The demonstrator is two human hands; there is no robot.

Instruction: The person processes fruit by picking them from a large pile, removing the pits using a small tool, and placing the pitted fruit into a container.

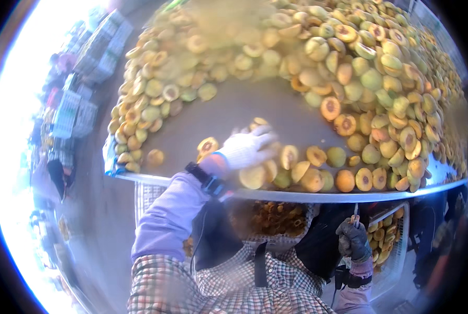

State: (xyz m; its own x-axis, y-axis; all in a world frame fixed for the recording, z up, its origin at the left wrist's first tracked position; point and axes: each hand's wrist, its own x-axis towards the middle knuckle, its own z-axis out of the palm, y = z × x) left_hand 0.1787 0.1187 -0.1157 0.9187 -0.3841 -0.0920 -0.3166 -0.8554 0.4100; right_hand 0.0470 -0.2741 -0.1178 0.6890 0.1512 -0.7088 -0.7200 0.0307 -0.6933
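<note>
My left hand [247,148], in a white knit glove, reaches over the metal tabletop [239,107] near its front edge. Its fingers are stretched out and slightly blurred, with no fruit plainly gripped. Halved yellow peaches lie around it: one peach half [257,123] just beyond the fingers, another [208,146] by the wrist, and a row [312,179] along the edge to the right. Below the edge, my right hand [353,239], in a dark grey glove, is closed round a small knife [355,212] with its thin blade pointing up.
A large heap of peach halves [370,78] covers the far and right parts of the table. Under the front edge stand a crate of brownish pieces [278,220] and a white crate of peach halves [401,246]. Stacked plastic crates [103,47] stand on the floor at left.
</note>
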